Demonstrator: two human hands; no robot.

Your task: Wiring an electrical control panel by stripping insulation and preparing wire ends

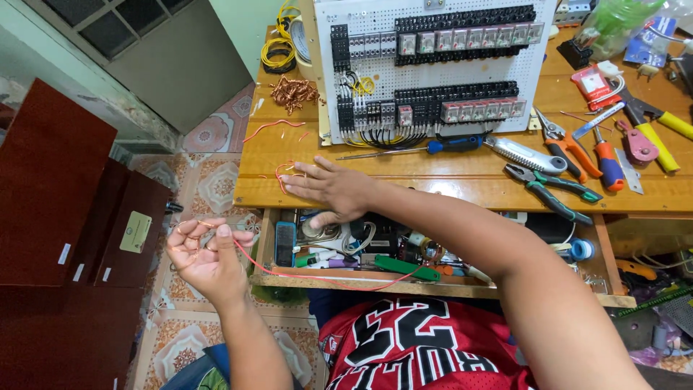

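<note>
My left hand (206, 253) hangs off the left side of the wooden table (447, 189), palm up, fingers curled around a thin red wire (317, 278) that trails right across the open drawer. My right hand (332, 189) reaches across to the table's front left edge, fingers spread flat over loose red wire pieces (283, 173). A white perforated panel (433, 68) with rows of black relays and terminal blocks stands behind it.
A blue-handled screwdriver (433, 146), a utility knife (523, 155), green-handled pliers (552, 189), orange-handled cutters (574, 152) and other tools lie on the right. A pile of copper wire scraps (292, 92) and yellow wire coils (278, 50) sit at back left. Dark red cabinets (65, 217) stand left.
</note>
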